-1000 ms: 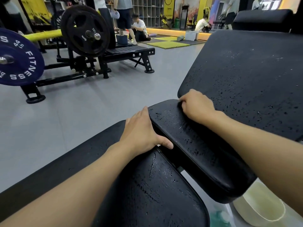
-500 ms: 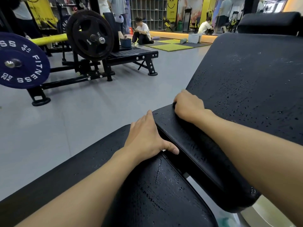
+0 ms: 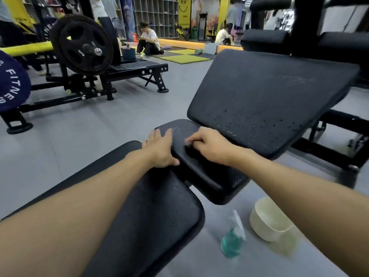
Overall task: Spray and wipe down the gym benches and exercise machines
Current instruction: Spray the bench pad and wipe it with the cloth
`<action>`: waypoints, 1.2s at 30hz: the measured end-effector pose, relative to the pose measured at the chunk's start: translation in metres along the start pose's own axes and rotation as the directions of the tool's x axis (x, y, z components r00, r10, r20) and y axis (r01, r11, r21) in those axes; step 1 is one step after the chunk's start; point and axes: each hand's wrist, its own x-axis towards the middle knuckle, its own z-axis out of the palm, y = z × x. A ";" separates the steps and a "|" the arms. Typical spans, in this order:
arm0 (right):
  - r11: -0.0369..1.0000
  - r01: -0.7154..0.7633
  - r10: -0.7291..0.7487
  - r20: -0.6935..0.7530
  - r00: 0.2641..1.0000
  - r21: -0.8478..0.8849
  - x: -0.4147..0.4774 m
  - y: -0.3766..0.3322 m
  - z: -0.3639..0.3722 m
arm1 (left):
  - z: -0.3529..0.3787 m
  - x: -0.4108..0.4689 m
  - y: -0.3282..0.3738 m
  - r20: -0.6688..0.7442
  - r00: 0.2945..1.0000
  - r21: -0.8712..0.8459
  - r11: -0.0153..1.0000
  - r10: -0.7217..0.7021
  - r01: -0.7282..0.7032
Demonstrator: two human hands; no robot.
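Note:
A black gym bench has three pads: a near seat pad (image 3: 159, 216), a small middle pad (image 3: 209, 176) and a large tilted back pad (image 3: 269, 96) speckled with droplets. My left hand (image 3: 159, 150) lies flat over the gap between the near and middle pads, thumb out, holding nothing. My right hand (image 3: 211, 146) presses on the middle pad with fingers curled around a small grey cloth (image 3: 188, 144), of which only a scrap shows. A spray bottle (image 3: 232, 240) of teal liquid stands on the floor to the right of the near pad.
A cream basin (image 3: 267, 220) sits on the floor beside the bottle. To the left stands a plate-loaded machine with a black weight plate (image 3: 83, 45) and a blue plate (image 3: 12, 82). A person (image 3: 148, 41) sits on the floor far back. Black machine frames (image 3: 329, 152) rise on the right.
My right hand has slid left along the middle pad, closer to my left hand. The view has pulled back, so the bottle and the whole basin now show.

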 end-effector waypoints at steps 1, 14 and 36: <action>0.998 -0.061 0.063 -0.065 0.996 0.025 -0.016 0.010 -0.011 | 0.000 -0.005 0.017 0.039 0.997 0.044 0.997 0.067 -0.068; 0.733 -0.607 0.665 -0.134 0.735 0.308 -0.210 0.114 -0.030 | 0.169 -0.083 0.210 0.031 0.962 -0.575 0.792 0.270 -0.204; 0.443 -0.835 0.830 0.202 0.519 0.326 -0.244 0.164 0.020 | 0.242 -0.061 0.211 0.338 0.938 -0.311 0.932 -0.074 0.185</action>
